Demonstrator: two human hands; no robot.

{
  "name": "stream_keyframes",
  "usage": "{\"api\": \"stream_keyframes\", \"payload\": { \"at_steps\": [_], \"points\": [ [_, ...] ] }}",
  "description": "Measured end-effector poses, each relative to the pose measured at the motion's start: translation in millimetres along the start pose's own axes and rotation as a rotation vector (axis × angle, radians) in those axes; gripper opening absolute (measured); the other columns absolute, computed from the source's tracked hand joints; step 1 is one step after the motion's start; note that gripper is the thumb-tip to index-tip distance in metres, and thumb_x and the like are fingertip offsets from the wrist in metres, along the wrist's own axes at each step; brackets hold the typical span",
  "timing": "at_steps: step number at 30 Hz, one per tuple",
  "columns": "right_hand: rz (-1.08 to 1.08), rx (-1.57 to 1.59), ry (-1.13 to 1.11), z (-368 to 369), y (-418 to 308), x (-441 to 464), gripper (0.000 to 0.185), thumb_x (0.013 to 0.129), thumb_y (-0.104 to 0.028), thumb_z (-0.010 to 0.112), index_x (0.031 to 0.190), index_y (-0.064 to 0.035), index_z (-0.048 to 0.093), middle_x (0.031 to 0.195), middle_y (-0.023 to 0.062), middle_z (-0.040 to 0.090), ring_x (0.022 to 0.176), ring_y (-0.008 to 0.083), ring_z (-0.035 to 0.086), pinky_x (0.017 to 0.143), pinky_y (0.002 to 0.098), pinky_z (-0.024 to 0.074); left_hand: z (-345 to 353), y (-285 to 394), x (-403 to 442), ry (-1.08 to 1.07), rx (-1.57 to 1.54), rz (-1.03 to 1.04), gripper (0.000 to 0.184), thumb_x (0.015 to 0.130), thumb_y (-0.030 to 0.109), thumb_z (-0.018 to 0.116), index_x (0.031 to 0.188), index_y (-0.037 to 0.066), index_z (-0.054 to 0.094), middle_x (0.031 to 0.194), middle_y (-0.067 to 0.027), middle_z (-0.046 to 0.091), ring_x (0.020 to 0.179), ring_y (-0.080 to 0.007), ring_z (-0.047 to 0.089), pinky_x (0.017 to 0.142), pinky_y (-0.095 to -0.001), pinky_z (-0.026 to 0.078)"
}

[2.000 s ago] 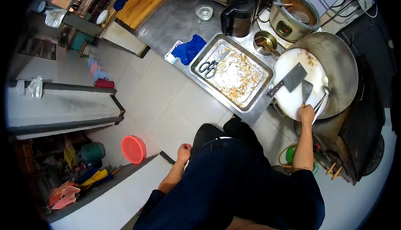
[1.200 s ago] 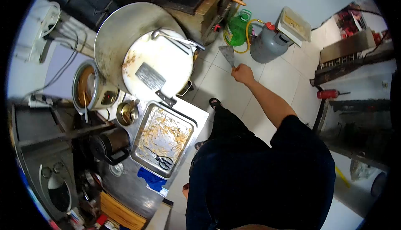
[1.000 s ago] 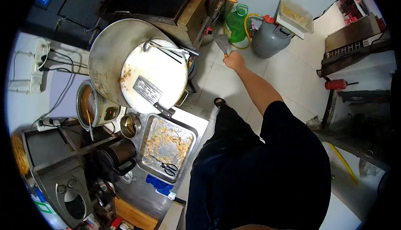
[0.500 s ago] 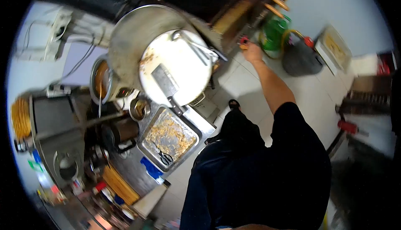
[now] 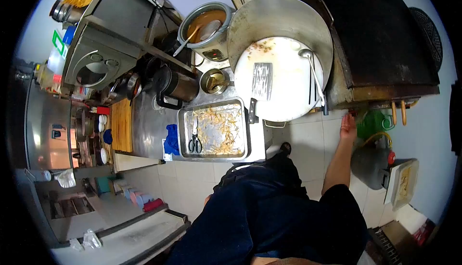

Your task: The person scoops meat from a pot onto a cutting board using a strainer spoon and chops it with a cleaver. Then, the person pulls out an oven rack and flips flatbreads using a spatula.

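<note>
My right hand (image 5: pixel 348 128) is stretched out by the lower front edge of the black stove (image 5: pixel 385 92), close to a green plastic bottle (image 5: pixel 373 123). Its fingers look closed, with a small dark reddish thing at their tips that I cannot make out. Of my left side only a small patch of skin (image 5: pixel 207 199) shows beside my dark clothes; any fingers there are hidden. A cleaver (image 5: pixel 262 83) and a metal ladle (image 5: pixel 312 68) lie on the round white board (image 5: pixel 288 104) in front of the large metal pot (image 5: pixel 303 19).
A metal tray (image 5: pixel 244 135) holds pale strips and black-handled scissors (image 5: pixel 195 142). Behind it are a small metal bowl (image 5: pixel 214 81), a dark jug (image 5: pixel 180 84) and a cooker with brown liquid (image 5: pixel 207 48). A dark gas cylinder (image 5: pixel 370 164) stands on the right of the tiled floor.
The view has turned left, bringing more of the counter and stove into sight. My right arm stays stretched out, its hand now at the stove's lower edge. Tray and cleaver lie as before.
</note>
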State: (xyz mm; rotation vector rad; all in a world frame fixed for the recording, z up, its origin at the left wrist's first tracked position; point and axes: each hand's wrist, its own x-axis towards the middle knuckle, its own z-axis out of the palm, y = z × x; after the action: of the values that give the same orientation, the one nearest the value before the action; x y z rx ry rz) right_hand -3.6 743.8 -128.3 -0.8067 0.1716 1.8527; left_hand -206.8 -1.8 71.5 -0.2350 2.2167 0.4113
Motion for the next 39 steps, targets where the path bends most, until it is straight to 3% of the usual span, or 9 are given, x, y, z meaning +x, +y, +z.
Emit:
{"api": "stream_keyframes", "payload": {
  "at_steps": [5, 9, 12, 18, 20, 24, 33, 36, 39],
  "points": [
    [0.022, -0.004, -0.134, 8, -7, -8, 0.052, 0.102, -0.013, 0.045, 0.151, -0.0018, 0.034, 0.151, 0.0286, 0.04, 0.137, 0.0358, 0.047, 0.098, 0.0401, 0.0548, -4, 0, -4, 0.003, -0.018, -0.019, 0.038, 0.087, 0.023, 0.066, 0.114, -0.004, 0.066, 0.105, -0.0211, 0.072, 0.101, -0.034, 0.068, 0.088, -0.039, 0.052],
    [0.235, 0.111, -0.065, 18, 0, 10, 0.049, 0.104, -0.018, 0.042, 0.15, -0.0007, 0.036, 0.151, 0.0265, 0.041, 0.136, 0.0351, 0.048, 0.104, 0.0445, 0.0505, -10, 2, 0, -0.003, -0.031, -0.024, 0.039, 0.087, 0.024, 0.067, 0.115, -0.004, 0.066, 0.105, -0.0214, 0.072, 0.102, -0.0346, 0.068, 0.088, -0.0393, 0.052],
    [0.052, -0.046, 0.072, 59, 19, -21, 0.046, 0.105, -0.024, 0.043, 0.145, -0.0013, 0.043, 0.148, 0.0199, 0.048, 0.132, 0.0327, 0.053, 0.101, 0.0454, 0.0516, -9, 3, 2, 0.034, 0.004, 0.03, 0.04, 0.087, 0.025, 0.067, 0.115, -0.004, 0.066, 0.106, -0.0215, 0.072, 0.102, -0.0351, 0.068, 0.089, -0.0395, 0.052],
    [0.17, -0.591, 0.115, -21, 17, -55, 0.019, 0.097, -0.017, 0.058, 0.111, -0.0042, 0.063, 0.091, 0.0101, 0.065, 0.078, 0.0226, 0.064, 0.073, 0.035, 0.0584, -13, 8, -14, 0.107, 0.036, -0.022, 0.039, 0.086, 0.021, 0.068, 0.116, -0.003, 0.065, 0.103, -0.0202, 0.073, 0.095, -0.0313, 0.07, 0.085, -0.0394, 0.054],
    [0.104, -1.148, 0.056, 69, 64, -175, 0.021, 0.093, -0.012, 0.063, 0.112, -0.003, 0.062, 0.09, 0.0083, 0.065, 0.07, 0.0188, 0.064, 0.059, 0.0274, 0.0529, -35, 30, -31, 0.116, -0.015, -0.052, 0.036, 0.086, 0.018, 0.068, 0.115, -0.003, 0.065, 0.101, -0.0201, 0.073, 0.09, -0.0289, 0.071, 0.082, -0.0391, 0.055],
    [-0.02, -1.447, -0.303, 134, 148, -231, 0.026, 0.092, -0.014, 0.065, 0.114, -0.0001, 0.063, 0.092, 0.0077, 0.067, 0.07, 0.016, 0.063, 0.06, 0.0269, 0.0497, -88, 40, 21, 0.177, -0.225, 0.166, 0.023, 0.09, 0.013, 0.066, 0.107, -0.003, 0.063, 0.089, -0.0176, 0.072, 0.069, -0.0224, 0.069, 0.069, -0.0376, 0.056],
    [-1.333, -1.933, -1.136, 414, 321, -290, 0.042, 0.084, -0.009, 0.066, 0.125, -0.0014, 0.058, 0.125, 0.0181, 0.061, 0.11, 0.0388, 0.06, 0.093, 0.0447, 0.0497, -322, 397, 66, 0.868, 0.223, 1.099, 0.032, 0.088, 0.022, 0.069, 0.108, 0.003, 0.055, 0.102, -0.0201, 0.062, 0.098, -0.0409, 0.061, 0.081, -0.0503, 0.051],
    [-1.574, -2.074, -1.17, 460, 378, -284, 0.041, 0.082, -0.009, 0.066, 0.122, -0.0033, 0.059, 0.128, 0.0181, 0.058, 0.116, 0.0383, 0.057, 0.096, 0.0468, 0.0475, -351, 474, 79, 0.904, 0.363, 1.056, 0.037, 0.087, 0.026, 0.07, 0.111, 0.002, 0.055, 0.11, -0.0192, 0.06, 0.103, -0.0413, 0.06, 0.083, -0.0508, 0.052],
    [-1.408, -2.507, -1.183, 488, 417, -277, 0.031, 0.083, -0.011, 0.063, 0.113, -0.0035, 0.061, 0.123, 0.0189, 0.06, 0.116, 0.0358, 0.058, 0.093, 0.0483, 0.0488, -347, 519, 105, 0.818, 0.544, 0.936, 0.04, 0.088, 0.033, 0.069, 0.109, 0.002, 0.054, 0.113, -0.0195, 0.063, 0.105, -0.0372, 0.063, 0.084, -0.0494, 0.055]
  ]
}}
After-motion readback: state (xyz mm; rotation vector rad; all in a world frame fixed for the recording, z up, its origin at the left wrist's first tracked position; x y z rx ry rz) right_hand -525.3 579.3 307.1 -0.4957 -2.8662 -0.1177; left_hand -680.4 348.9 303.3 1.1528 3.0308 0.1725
